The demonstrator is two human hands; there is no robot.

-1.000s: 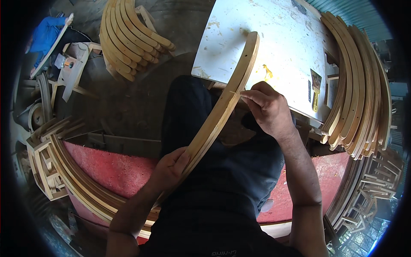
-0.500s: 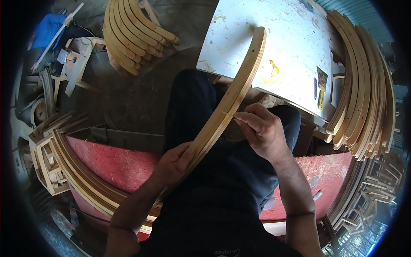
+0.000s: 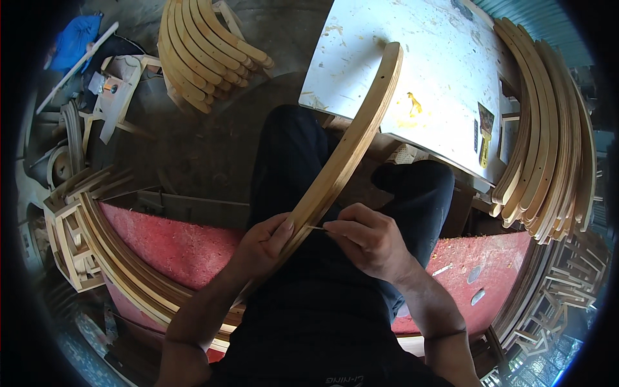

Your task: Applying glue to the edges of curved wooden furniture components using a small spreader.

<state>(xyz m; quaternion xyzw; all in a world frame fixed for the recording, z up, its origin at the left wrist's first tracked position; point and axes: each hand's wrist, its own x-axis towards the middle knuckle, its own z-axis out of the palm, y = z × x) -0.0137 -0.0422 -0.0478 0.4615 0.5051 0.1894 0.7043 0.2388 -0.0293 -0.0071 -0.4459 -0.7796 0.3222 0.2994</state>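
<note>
A long curved wooden strip (image 3: 351, 145) with small dark holes in its face slants across my lap, its far end over the white tabletop. Near its lower end, my left hand (image 3: 265, 244) is closed around it, thumb on the upper face. My right hand (image 3: 366, 238) pinches a thin pale stick (image 3: 316, 227), whose tip meets the edge of the strip close to my left thumb. Whether the tip enters a gap there is too small to tell.
The white table (image 3: 445, 84) bears a yellow glue smear (image 3: 413, 104) and a brush (image 3: 484, 138). Curved strips are piled at right (image 3: 548, 129) and far left (image 3: 203, 51). More curved strips (image 3: 138, 261) lie along the red board (image 3: 174, 242). A wooden frame (image 3: 74, 242) stands at left.
My right hand has moved down along the strip toward my left hand, carrying the thin stick. The left hand keeps its grip, and the strip has barely shifted.
</note>
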